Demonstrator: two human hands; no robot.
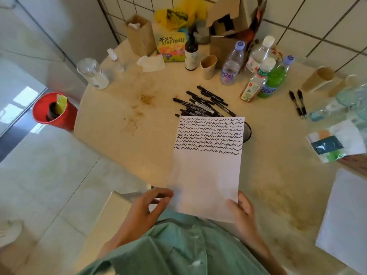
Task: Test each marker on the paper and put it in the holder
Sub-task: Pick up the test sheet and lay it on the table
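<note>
Likely a home or break-room corner. White tiled wall [327,20] along the top of the frame; round stained table [119,124] crowded with drink bottles [232,64], paper cups [208,66] and cardboard boxes [234,14]; red bin [53,112] on pale floor tiles, left.

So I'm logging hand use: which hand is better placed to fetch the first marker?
Probably the left hand: its fingers only touch the paper's edge, while the right hand pinches the sheet and keeps it up. The markers lie straight ahead beyond it.
</note>
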